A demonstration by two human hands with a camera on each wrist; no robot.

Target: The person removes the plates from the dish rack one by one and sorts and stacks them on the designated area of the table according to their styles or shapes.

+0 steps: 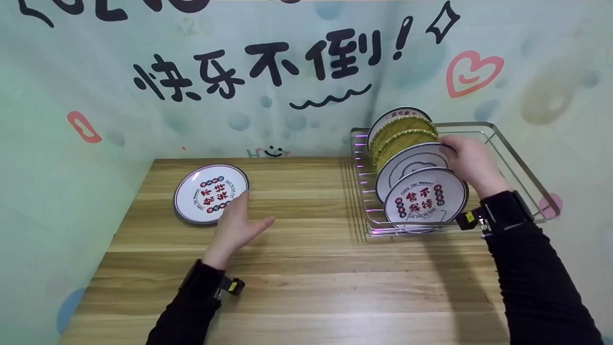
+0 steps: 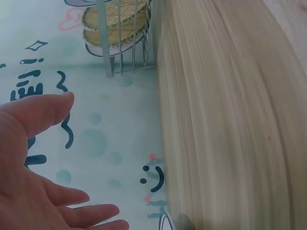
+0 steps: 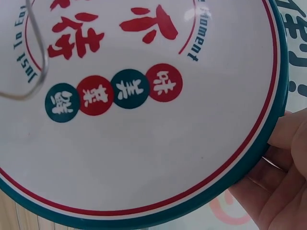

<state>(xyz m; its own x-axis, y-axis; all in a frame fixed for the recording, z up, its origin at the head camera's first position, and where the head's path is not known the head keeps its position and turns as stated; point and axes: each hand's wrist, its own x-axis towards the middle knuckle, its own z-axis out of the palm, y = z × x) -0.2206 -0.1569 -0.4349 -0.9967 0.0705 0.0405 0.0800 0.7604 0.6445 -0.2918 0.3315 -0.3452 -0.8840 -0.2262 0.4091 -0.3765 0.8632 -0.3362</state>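
A white plate (image 1: 210,194) with red characters and a dark rim lies flat on the wooden table (image 1: 311,268) at the left. My left hand (image 1: 237,225) is open beside its right rim with straight fingers, palm (image 2: 43,182) bare. In the wire dish rack (image 1: 503,143) on the right several plates stand on edge. My right hand (image 1: 467,160) curls its fingers over the upper right rim of the second plate (image 1: 412,160), just behind the front plate (image 1: 426,196). The right wrist view is filled by the front plate (image 3: 144,120), with fingers (image 3: 283,177) behind its rim.
Yellow-green woven-rimmed plates (image 1: 407,132) stand further back in the rack, seen too from the left wrist (image 2: 115,24) with the rack's wires (image 2: 108,48). A printed backdrop wall rises behind and to the left of the table (image 2: 230,120).
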